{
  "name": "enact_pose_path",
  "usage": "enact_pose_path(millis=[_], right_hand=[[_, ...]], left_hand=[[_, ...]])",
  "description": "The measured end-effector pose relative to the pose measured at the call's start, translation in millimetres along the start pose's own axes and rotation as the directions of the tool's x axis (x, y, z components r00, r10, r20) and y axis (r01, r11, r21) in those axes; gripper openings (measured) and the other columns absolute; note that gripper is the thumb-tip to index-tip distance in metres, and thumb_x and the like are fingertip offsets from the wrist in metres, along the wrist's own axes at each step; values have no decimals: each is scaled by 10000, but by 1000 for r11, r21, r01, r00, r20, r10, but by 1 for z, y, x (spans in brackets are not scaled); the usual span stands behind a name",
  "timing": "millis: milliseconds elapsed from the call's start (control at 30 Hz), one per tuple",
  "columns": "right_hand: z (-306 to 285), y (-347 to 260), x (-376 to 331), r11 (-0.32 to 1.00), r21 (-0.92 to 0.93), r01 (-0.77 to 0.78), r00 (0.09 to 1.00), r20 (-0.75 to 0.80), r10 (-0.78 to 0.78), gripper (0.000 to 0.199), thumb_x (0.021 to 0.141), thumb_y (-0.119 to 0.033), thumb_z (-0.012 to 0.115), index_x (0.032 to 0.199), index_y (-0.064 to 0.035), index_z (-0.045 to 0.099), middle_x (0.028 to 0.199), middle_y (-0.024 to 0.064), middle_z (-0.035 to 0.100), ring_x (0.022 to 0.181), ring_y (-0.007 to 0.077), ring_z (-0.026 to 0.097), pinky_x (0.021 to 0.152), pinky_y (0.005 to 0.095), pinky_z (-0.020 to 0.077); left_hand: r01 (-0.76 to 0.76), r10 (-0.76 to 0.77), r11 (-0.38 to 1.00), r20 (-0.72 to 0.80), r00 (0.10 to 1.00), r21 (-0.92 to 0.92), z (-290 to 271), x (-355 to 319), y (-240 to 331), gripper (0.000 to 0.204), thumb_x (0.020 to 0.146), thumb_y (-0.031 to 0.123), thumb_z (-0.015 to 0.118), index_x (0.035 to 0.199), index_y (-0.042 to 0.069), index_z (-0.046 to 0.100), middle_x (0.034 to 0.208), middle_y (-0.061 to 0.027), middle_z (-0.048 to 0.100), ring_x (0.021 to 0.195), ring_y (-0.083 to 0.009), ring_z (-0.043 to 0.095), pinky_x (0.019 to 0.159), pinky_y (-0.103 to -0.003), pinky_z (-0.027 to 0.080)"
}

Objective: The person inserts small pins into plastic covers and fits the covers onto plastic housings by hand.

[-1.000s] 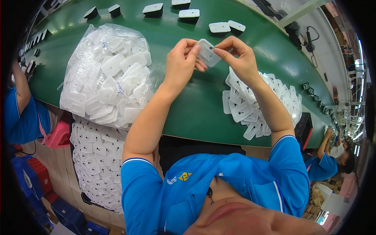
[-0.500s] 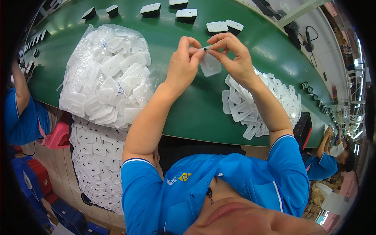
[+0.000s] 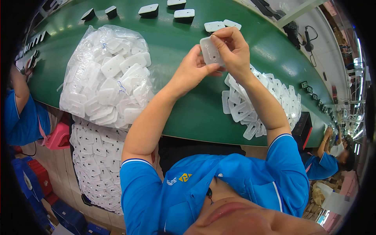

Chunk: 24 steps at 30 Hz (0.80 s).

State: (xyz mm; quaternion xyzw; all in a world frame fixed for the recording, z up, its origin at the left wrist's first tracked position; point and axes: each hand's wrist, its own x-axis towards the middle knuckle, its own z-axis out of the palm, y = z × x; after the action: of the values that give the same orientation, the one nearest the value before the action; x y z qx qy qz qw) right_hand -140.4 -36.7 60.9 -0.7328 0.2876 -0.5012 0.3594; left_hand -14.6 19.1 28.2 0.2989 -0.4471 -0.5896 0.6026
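A translucent white plastic plate (image 3: 208, 50) with rounded corners and small holes is held up over the green table. My right hand (image 3: 234, 51) pinches its upper edge between thumb and fingers. My left hand (image 3: 194, 70) is curled round the lower left side of the plate, its thumb across the bottom edge and part of its fingers hidden behind. A small dark bit shows at the top edge near my right fingertips; its shape is too small to tell. Close to my right forearm lies a pile of similar white plates (image 3: 241, 107).
A clear bag of white plates (image 3: 109, 78) lies on the green table (image 3: 188, 117) at left. Below it stands a heap of plates with black pieces (image 3: 96, 164). Black blocks with white tops (image 3: 184, 15) stand along the far side. Co-workers sit at both sides.
The plate has been raised and turned to show its face with holes. My right hand stays at its top edge, while my left hand has moved down from there to the lower side.
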Motion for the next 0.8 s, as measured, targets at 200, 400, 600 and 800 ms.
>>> enact_pose_path(millis=[200, 400, 600, 800], right_hand=[[-10, -9, 11, 949, -281, 142, 990, 48, -134, 53, 784, -63, 645, 808, -62, 598, 832, 11, 552, 764, 94, 511, 583, 236, 408], [-15, -18, 8, 685, -590, 427, 904, 286, -317, 68, 707, -52, 650, 739, -93, 607, 776, 22, 535, 748, 193, 514, 630, 312, 364], [-15, -16, 6, 719, -615, 323, 938, 306, -160, 67, 702, -79, 644, 704, -86, 577, 742, 13, 531, 738, 193, 517, 634, 316, 339], [-13, -19, 5, 774, -604, 192, 964, 266, -32, 105, 711, -117, 654, 690, -61, 568, 705, 20, 534, 675, 185, 529, 624, 316, 376]], left_hand=[[5, -9, 996, -37, 999, -92, -14, 3, 2, 303, 903, 127, 524, 1130, -33, 402, 886, -165, 624, 710, -196, 638, 674, -260, 530], [-30, 47, 993, -159, 986, 110, -18, 4, 3, 214, 926, 159, 493, 1012, -36, 480, 855, -146, 620, 760, -215, 655, 648, -260, 540], [-96, 90, 995, -186, 978, -26, -8, 5, -3, 152, 921, 102, 476, 952, -45, 499, 825, -107, 620, 716, -155, 643, 615, -243, 534], [-141, 169, 973, -141, 976, 184, -9, 3, -4, 99, 901, 27, 491, 967, -46, 502, 892, -115, 616, 793, -180, 639, 726, -283, 538]])
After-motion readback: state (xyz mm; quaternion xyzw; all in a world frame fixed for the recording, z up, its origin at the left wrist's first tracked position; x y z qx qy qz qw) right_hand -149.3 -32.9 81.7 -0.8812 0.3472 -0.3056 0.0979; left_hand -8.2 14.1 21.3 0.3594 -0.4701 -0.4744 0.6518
